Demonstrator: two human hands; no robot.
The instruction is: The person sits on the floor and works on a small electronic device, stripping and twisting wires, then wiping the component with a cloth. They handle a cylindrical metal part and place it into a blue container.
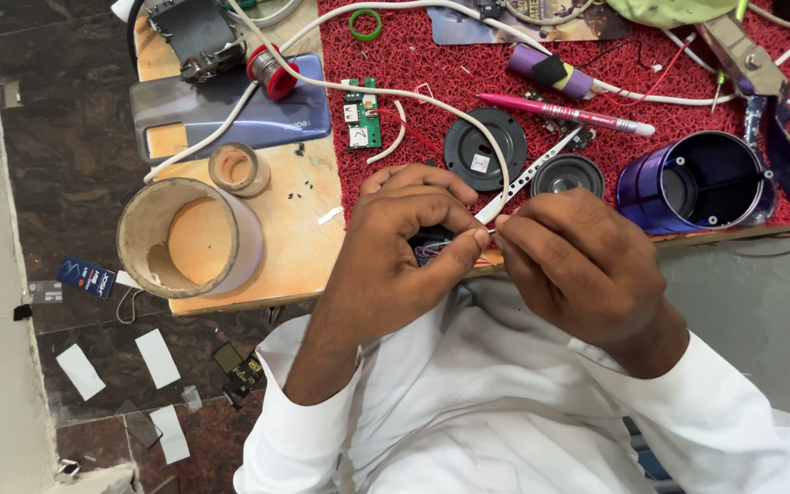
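— Where are the hands?
— Frame centre; left hand (404, 247) and right hand (578, 265) meet fingertip to fingertip, both pinched on a thin white perforated strip (528, 174) slanting up-right.
— Any labels?
— Small dark blue card (86, 277) lower left on the floor; white paper slips (157, 359) below it.

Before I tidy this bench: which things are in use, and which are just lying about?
In use:
left hand
right hand
thin wires pinched between both
white tool, held

Lying about:
purple can
pink pen
green board
black disc
small speaker
phone
tape rolls
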